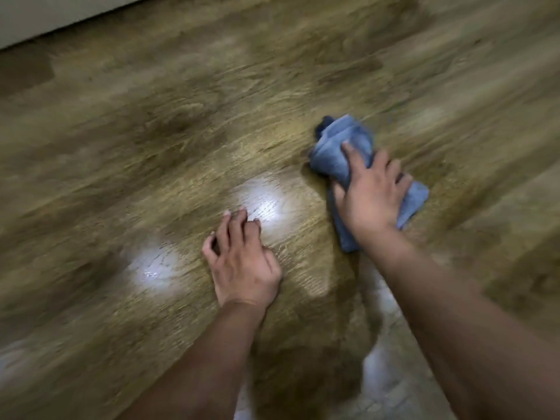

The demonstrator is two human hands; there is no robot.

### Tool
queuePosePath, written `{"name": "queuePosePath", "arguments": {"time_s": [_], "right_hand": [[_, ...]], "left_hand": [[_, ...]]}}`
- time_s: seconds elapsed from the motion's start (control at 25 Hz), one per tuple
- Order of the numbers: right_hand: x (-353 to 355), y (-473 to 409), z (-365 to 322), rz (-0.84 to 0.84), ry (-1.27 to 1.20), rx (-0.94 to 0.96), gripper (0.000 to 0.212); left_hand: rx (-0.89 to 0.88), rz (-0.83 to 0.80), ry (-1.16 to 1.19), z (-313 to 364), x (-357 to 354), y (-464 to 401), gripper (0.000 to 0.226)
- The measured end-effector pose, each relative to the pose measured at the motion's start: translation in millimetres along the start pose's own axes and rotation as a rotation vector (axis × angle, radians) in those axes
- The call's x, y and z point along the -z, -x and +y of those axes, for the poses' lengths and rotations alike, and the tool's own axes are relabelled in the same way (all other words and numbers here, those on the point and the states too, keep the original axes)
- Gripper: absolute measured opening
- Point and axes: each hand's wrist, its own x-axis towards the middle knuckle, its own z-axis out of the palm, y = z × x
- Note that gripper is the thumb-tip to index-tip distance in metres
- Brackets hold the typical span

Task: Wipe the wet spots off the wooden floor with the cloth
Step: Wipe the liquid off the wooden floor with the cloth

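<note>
On grainy wooden floor point(151, 122), right hand point(371, 198) grips crumpled blue cloth point(342, 147).

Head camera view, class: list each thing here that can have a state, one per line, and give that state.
cloth: blue, bunched up, lying on the floor under the right hand.
right hand: grips the cloth, fingers curled over it.
left hand: holds nothing, fingertips resting on the floor.
wooden floor: two bright glossy patches near the left hand; wetness cannot be confirmed through the blur.

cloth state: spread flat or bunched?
Bunched. The blue cloth is crumpled in folds under the right hand on the floor.
</note>
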Motion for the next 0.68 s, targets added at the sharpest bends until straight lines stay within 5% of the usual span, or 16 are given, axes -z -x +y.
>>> {"name": "queuePosePath", "arguments": {"time_s": [0.16,0.28,0.44,0.68], "right_hand": [[13,119,0,0.000,-0.068,0.054,0.081],[15,158,36,-0.003,-0.096,0.026,0.084],[22,197,147,0.028,-0.048,-0.164,0.080],[43,331,355,-0.006,0.041,-0.673,0.075]], "left_hand": [[0.075,0.044,0.055,6,9,5,0.052],[0.214,0.132,0.463,56,7,8,0.042],[-0.161,0.021,0.896,188,-21,79,0.043],[-0.743,-0.383,0.690,305,-57,202,0.049]]}}
